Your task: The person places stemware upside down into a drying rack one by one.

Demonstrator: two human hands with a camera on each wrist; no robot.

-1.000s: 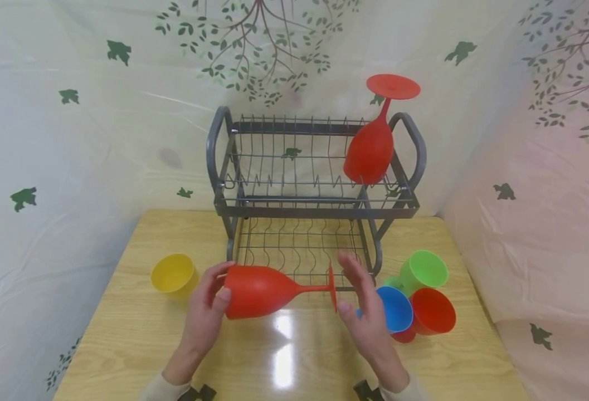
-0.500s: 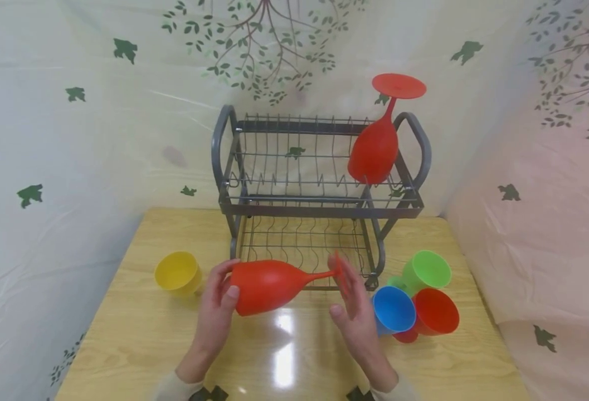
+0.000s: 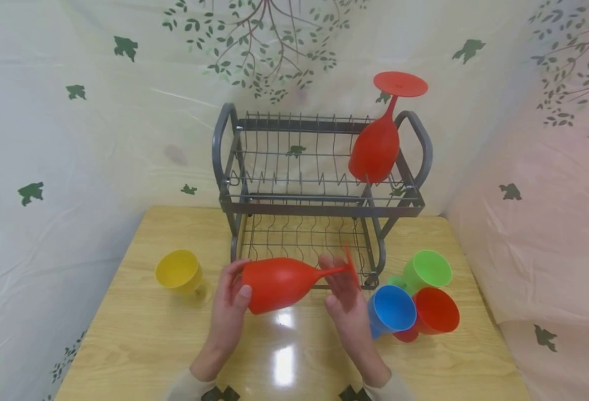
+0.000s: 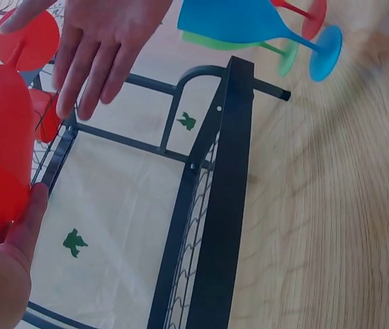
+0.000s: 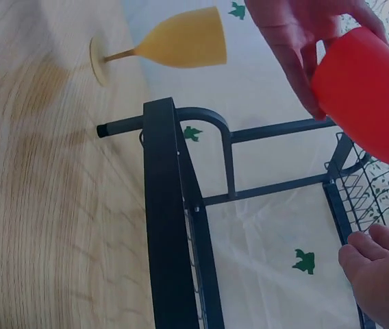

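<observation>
While the left hand (image 3: 228, 312) grips the held red goblet (image 3: 280, 285) round its bowl near the rim, the vessel's long axis runs crosswise over the desk (image 3: 134, 334), mouth leftward, stem and foot rightward and slightly raised. The right hand (image 3: 350, 322) is the nearer to the foot; its fingers reach out fairly straight behind the stem, curled round nothing, though whether they touch the foot I cannot tell. The bowl is smooth, egg-shaped and probably plastic, tapering to a thin stem and flat disc.

Below, the desk shows pale wood grain with glossy reflections. On the right, a blue goblet (image 3: 392, 309), a standing red goblet (image 3: 438, 312) and a green goblet (image 3: 428, 270) cluster closely; on the left stands a yellow goblet (image 3: 178, 272).

Farther back, a dark two-tier wire rack (image 3: 319, 211) bears an upturned red goblet (image 3: 375, 150), tilted, at its upper right end. Behind hangs a pale, creased sheet (image 3: 98, 150) printed with leaves and birds.
</observation>
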